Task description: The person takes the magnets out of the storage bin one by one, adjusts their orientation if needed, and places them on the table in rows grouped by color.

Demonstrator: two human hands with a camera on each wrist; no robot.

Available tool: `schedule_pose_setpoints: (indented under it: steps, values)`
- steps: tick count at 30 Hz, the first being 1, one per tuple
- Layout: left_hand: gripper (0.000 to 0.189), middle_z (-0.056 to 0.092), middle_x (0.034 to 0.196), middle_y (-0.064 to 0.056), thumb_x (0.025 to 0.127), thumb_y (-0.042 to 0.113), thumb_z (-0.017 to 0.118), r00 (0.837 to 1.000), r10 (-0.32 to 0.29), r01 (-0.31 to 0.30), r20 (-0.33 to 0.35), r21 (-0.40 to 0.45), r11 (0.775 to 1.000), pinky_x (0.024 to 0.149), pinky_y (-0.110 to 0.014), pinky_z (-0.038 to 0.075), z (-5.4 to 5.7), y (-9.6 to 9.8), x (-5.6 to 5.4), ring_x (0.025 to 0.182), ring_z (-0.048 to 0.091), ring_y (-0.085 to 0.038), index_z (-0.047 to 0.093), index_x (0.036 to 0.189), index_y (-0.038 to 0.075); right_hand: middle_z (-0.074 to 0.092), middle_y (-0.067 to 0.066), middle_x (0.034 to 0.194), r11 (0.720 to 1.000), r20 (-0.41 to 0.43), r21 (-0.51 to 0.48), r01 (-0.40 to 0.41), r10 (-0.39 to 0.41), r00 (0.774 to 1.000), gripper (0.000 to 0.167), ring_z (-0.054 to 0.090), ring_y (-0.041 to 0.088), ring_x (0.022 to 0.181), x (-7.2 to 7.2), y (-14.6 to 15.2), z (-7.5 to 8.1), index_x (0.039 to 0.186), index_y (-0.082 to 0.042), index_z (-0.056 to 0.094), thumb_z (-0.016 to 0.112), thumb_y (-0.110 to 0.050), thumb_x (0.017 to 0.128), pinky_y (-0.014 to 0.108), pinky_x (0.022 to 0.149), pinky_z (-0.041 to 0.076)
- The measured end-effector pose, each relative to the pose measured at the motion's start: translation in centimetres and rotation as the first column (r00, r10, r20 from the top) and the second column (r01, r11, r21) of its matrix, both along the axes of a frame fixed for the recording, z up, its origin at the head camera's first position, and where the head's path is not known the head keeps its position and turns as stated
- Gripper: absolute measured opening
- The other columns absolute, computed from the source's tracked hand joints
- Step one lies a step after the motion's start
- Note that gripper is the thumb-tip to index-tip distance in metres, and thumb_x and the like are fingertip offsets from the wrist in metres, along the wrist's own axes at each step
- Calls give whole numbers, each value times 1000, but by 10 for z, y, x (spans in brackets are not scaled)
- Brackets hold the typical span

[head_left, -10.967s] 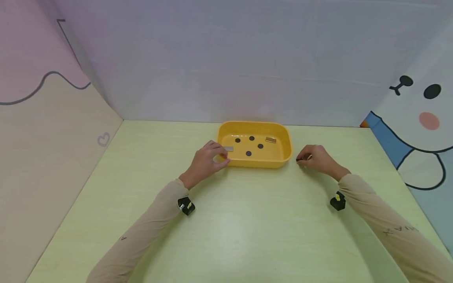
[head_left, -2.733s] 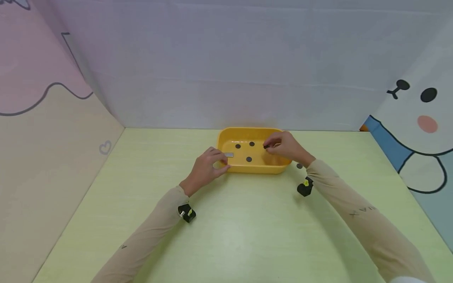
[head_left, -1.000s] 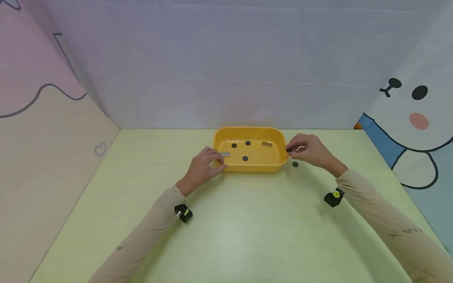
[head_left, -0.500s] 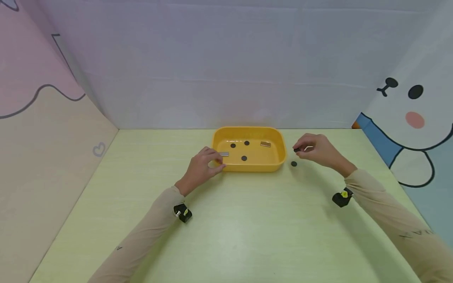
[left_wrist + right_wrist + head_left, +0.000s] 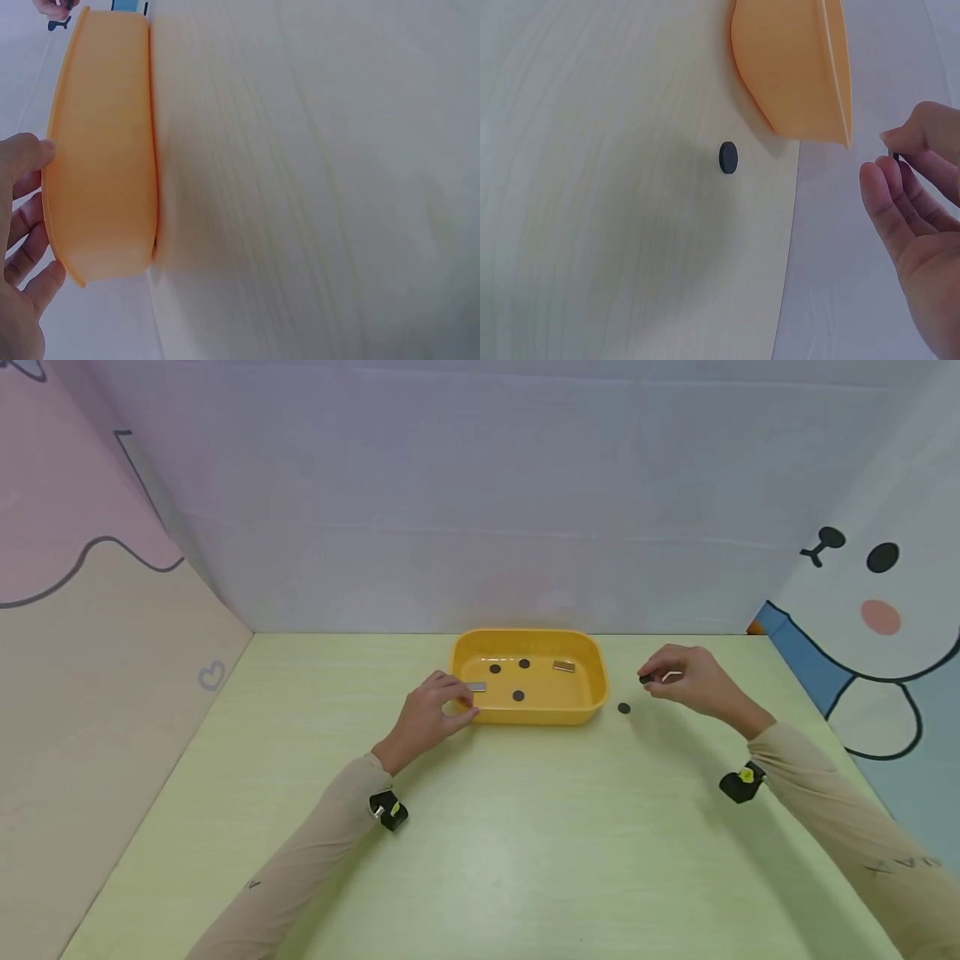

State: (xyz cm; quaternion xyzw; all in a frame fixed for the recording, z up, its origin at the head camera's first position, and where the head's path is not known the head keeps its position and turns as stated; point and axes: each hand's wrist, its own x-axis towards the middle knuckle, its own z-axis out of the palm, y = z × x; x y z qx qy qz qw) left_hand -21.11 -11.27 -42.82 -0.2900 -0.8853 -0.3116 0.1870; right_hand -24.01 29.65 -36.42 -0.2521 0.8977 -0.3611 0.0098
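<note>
A yellow tray (image 5: 562, 700) stands at the back of the table. My left hand (image 5: 431, 714) grips its left end, thumb and fingers at the rim in the left wrist view. Three small black discs (image 5: 518, 696) lie flat inside the tray, with a small silver bar (image 5: 477, 687) at the left and a shiny small bar (image 5: 564, 667) at the back right. To the right of the tray, my right hand (image 5: 697, 683) pinches a black disc (image 5: 645, 679) between thumb and fingers, held above the table. Another black disc (image 5: 728, 157) lies on the table beside the tray's right end.
The pale green table (image 5: 487, 843) runs up to a white cloth wall (image 5: 480, 510) right behind the tray. Printed side walls stand at left and right. A small black camera (image 5: 742, 782) sits at each wrist.
A disc was put on the table right of the tray. The right hand then took another disc from the tray's right part and carried it out rightward. The left hand stayed at the tray.
</note>
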Motion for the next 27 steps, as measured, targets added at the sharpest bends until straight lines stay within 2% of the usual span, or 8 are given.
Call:
schedule_pose_setpoints:
  steps: [10,27]
  values:
    - [13,64,85,3,79,20,76,1000,-1,1,-12,8,1000,73,-31,48,2,0,1,87,52,-15,66,79,11,63,15,96,1000,12,-22,11,-11,1000,19,56,13,77,1,10,-1,100,3,67,71,2,80,14,68,49]
    - [13,63,84,3,79,20,76,1000,-1,1,-2,11,1000,74,-31,48,1,1,2,87,52,-15,66,79,12,63,16,97,997,53,17,82,-82,995,19,57,11,77,1,25,-13,100,3,67,70,-1,82,17,65,48]
